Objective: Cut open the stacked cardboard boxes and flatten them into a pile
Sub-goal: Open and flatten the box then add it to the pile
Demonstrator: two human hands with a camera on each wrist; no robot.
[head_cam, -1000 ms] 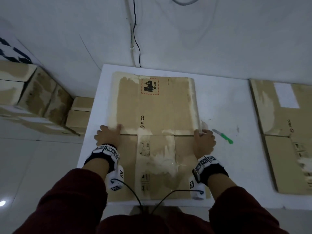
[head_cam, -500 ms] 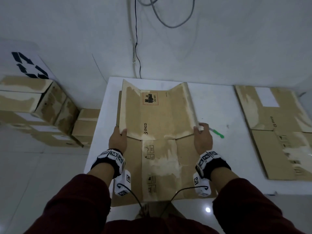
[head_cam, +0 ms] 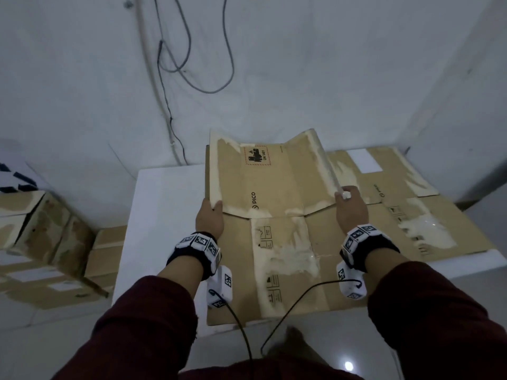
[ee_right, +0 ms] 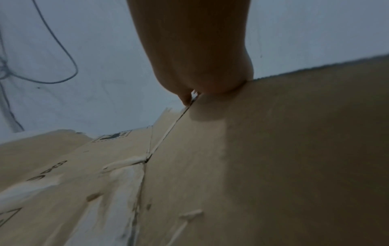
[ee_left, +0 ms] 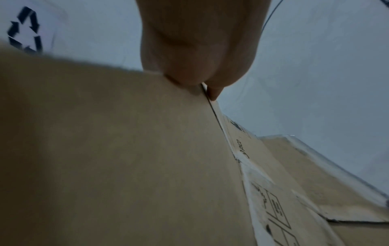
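A flattened brown cardboard box (head_cam: 274, 193) with a PICO mark and torn tape is held up off the white table (head_cam: 159, 204), its outer flaps bent upward. My left hand (head_cam: 210, 215) pinches its left edge, thumb on top; the left wrist view shows that pinch (ee_left: 205, 86) on the cardboard (ee_left: 105, 149). My right hand (head_cam: 349, 207) grips the right edge, and the right wrist view shows the fingers (ee_right: 200, 83) closed on the board (ee_right: 273, 149). A second flattened box (head_cam: 406, 204) lies on the table to the right, partly under the held one.
Taped closed cardboard boxes (head_cam: 41, 242) are stacked on the floor to the left. Cables (head_cam: 186, 67) hang on the white wall behind the table. The table's near edge (head_cam: 480, 264) is at right.
Both hands have lifted the flattened box off the table and carried it to the right, over the other flat box. The green knife is no longer in sight.
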